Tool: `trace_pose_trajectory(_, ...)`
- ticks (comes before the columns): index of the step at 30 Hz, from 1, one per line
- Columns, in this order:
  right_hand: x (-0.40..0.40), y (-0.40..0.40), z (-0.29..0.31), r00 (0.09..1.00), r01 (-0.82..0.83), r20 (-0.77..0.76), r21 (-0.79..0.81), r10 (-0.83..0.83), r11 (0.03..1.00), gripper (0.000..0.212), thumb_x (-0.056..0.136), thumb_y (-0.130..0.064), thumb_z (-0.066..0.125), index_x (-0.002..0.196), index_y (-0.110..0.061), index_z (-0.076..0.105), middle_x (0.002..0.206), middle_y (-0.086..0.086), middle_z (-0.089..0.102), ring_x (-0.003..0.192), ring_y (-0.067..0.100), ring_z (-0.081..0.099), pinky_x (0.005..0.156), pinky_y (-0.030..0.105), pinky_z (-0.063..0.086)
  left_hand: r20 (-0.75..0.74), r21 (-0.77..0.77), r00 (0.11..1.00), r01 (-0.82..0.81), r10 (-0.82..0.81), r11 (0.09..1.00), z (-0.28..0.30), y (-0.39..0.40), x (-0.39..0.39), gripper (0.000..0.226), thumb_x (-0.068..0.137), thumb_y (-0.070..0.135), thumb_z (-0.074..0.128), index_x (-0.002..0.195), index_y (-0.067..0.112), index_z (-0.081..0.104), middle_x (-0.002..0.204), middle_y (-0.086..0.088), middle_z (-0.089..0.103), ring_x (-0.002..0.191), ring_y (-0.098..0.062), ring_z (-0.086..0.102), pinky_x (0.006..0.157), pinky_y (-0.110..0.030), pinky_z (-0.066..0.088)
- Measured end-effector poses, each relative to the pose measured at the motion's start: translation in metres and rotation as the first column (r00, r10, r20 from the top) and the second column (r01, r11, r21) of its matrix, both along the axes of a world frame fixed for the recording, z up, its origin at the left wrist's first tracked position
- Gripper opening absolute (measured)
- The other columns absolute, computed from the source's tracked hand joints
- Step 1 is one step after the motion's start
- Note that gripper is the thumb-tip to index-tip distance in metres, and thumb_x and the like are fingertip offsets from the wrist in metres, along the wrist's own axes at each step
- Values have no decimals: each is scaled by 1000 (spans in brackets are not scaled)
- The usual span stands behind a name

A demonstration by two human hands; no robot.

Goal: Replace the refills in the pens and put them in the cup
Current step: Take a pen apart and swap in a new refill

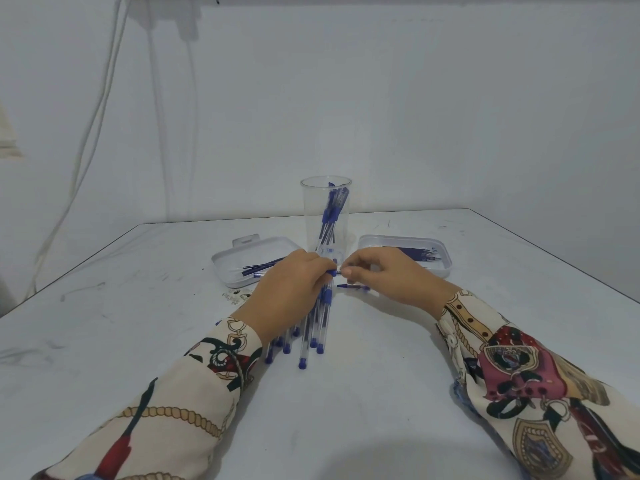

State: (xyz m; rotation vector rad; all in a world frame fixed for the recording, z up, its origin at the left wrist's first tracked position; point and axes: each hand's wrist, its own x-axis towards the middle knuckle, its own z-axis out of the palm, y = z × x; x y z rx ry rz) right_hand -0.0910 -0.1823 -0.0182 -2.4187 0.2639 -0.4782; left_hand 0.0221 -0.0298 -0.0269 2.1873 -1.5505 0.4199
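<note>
Patterned sleeves (194,386) are lying along the white desk (346,410) closest to the viewer, both arms reaching toward the clear plastic cup (325,216) standing at the middle of the far part of the desk. Just in front of the cup, the left hand (291,289) is curling its grip around a blue pen tip piece (333,271), and the right hand (384,275) is pinching the other side of the same small joint between thumb and forefinger; whether the right grip is holding a refill or the barrel end is too small to tell. Nearer than the cup, partly under the left hand, a bundle of clear-barrelled pens (308,337) with blue end plugs is lying on the desk. One loose blue refill (353,287) is lying just under the right hand. Left of the cup, an open clear tray (228,268) is holding a few refills; right of it, a second clear tray (443,258) is holding a row of more. Several finished pens are already standing inside the cup. Judging by looks, the pens are light, stiff and smooth, so they may be rolling easily; the thin refill is likely bending if gripped far from its end, so pinching close to the blue tip seems wisest.
</note>
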Motion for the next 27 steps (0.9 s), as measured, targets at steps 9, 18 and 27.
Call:
trace_pose_trajectory(9,-1,0,1,1000,-4,3,0,4,1000,19,85,-37,69,100,-26,70,92,-6,69,87,8,63,87,34,51,-2,16,1000,-4,4,1000,2,0,-1,29,98,18,40,121,18,58,109,-2,62,100,-18,49,86,-29,39)
trace_pose_trajectory(18,-2,3,3,1000,15,9,-11,-15,1000,15,89,-35,64,94,-23,71,88,-7,70,82,7,62,84,32,50,2,26,1000,-2,2,1000,3,1,-4,29,99,16,39,121,17,57,108,-2,61,98,-18,48,84,-26,36)
trace_pose_trajectory(27,-3,3,3,998,-24,63,4,24,1000,10,82,-22,73,89,-25,66,84,-8,67,77,3,61,78,27,50,4,30,1000,3,-3,1000,5,2,-5,28,98,17,40,121,16,57,108,-3,61,99,-18,48,86,-27,37)
